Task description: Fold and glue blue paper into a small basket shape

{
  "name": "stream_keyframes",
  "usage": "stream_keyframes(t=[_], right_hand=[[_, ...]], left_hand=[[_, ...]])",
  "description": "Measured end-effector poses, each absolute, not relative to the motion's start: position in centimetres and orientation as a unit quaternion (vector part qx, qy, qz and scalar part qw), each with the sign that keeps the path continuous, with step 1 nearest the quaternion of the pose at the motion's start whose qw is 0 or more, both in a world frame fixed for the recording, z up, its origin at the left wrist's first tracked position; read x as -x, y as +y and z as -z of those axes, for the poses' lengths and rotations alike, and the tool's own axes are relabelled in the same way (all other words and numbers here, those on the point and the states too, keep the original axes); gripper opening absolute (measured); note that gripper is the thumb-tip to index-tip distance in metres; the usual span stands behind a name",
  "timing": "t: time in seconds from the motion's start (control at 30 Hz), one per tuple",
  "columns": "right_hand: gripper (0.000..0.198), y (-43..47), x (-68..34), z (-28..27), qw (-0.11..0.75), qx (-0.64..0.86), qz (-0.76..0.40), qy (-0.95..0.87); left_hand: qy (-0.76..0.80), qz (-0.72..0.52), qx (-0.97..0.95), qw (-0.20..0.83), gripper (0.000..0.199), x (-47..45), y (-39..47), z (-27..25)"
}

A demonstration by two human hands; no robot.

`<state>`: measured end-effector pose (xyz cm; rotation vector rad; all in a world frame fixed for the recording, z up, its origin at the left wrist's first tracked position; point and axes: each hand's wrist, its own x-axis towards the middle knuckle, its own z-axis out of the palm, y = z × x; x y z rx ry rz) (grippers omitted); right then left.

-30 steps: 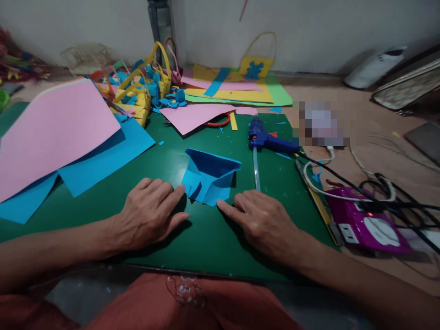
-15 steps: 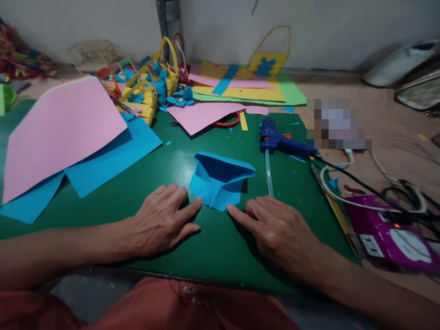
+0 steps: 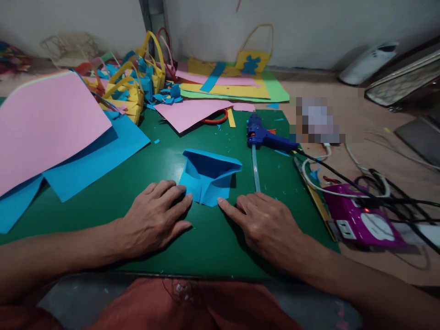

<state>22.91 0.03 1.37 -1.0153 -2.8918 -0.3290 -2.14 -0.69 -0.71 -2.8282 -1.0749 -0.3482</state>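
Note:
A folded blue paper piece (image 3: 216,190) stands on the green board (image 3: 209,247), its upper part raised like a small pocket and its near flaps lying low. My left hand (image 3: 153,217) rests flat at its left near corner, fingers loosely spread, with the fingertips touching the paper's edge. On the other side, my right hand (image 3: 266,222) has its index finger stretched onto the near right flap, while the other fingers curl on the board. Neither hand grips anything. Just beyond my right hand lies a blue glue gun (image 3: 271,138) with a clear glue stick.
Pink sheets (image 3: 51,133) and blue sheets (image 3: 99,160) lie at the left. Small yellow paper baskets (image 3: 129,101) and scraps stand behind. Red-handled scissors (image 3: 218,120) are partly under pink paper. A purple power box (image 3: 357,220) with cables sits at the right.
The whole view has shifted, so most things appear farther left. Both hands stay at the blue paper, with the left fingertips slightly nearer its left edge.

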Motion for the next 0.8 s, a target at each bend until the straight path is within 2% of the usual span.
stream_keyframes(t=[0.23,0.43,0.8], right_hand=[[0.035,0.0,-22.4,-1.0,0.032,0.321,0.140,-0.936],[0.034,-0.2,-21.7,-1.0,0.020,0.320,0.119,-0.940],[0.027,-0.1,-21.9,-1.3,-0.018,0.351,0.152,-0.924]], left_hand=[[-0.374,0.076,0.924,0.028,0.052,1.8,-0.4,0.4],[-0.387,0.048,0.920,0.027,0.056,1.3,0.1,0.2],[-0.384,0.103,0.915,0.064,0.043,1.2,-0.1,0.6]])
